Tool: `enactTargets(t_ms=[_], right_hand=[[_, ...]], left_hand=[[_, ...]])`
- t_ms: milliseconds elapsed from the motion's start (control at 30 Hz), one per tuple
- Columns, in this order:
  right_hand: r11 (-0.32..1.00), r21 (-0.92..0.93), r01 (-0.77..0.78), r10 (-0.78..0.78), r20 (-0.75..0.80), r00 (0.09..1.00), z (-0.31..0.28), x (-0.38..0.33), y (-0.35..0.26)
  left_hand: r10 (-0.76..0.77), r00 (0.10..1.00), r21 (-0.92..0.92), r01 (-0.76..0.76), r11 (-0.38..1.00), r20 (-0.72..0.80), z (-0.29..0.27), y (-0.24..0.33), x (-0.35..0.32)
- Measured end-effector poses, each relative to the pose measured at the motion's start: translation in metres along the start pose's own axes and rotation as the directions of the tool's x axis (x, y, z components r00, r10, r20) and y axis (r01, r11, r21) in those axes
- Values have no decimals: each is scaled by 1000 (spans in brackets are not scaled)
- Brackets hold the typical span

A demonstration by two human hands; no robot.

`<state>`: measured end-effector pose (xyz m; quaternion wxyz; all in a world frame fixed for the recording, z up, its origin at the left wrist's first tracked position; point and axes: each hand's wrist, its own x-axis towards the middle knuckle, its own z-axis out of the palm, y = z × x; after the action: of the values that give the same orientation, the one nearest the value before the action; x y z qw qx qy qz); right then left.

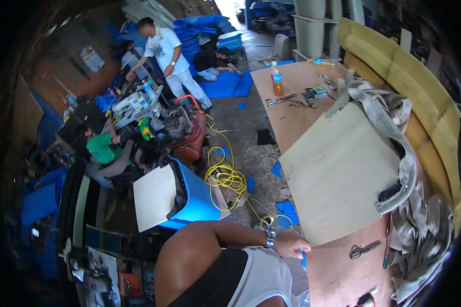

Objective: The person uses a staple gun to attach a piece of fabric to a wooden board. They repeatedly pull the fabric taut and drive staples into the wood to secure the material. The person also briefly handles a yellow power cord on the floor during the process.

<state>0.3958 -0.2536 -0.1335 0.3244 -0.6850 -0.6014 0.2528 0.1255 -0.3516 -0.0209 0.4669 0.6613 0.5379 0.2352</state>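
My left hand [292,246], with a metal watch on its wrist, is at the table's near left edge. Its fingers are curled together beside the lower corner of a large pale sheet [343,174]. A small blue piece [304,259] shows just under the fingertips; whether they hold it, I cannot tell. The sheet lies flat on the brown table top [338,276]. Dark-handled scissors [365,249] rest to the right of the hand, near a thin green-handled tool [386,250]. My right hand is out of the picture.
Wrinkled grey fabric [425,250] and yellow foam [415,87] line the table's right side. A bottle [276,79] and wrenches [281,100] stand at its far end. Left are a blue box [200,197], a yellow hose [225,176] and several people, one standing in white [166,56].
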Motion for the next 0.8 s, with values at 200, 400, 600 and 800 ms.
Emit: enactTargets(t_ms=[200, 400, 600, 800], right_hand=[[970, -227, 86, -58, 125, 990, 27, 30, 7], [935, -328, 137, -82, 176, 981, 39, 43, 13], [910, -406, 78, -29, 125, 992, 28, 46, 20], [893, -430, 131, -47, 199, 979, 34, 49, 23]], left_hand=[[-52, 950, 136, 98, 986, -308, -46, -21, -42], [279, 693, 313, -80, 946, -664, -137, 66, -59], [882, 232, 348, -854, 386, -410, -214, 245, -76], [926, 214, 66, -967, 246, -311, -188, 279, -71]])
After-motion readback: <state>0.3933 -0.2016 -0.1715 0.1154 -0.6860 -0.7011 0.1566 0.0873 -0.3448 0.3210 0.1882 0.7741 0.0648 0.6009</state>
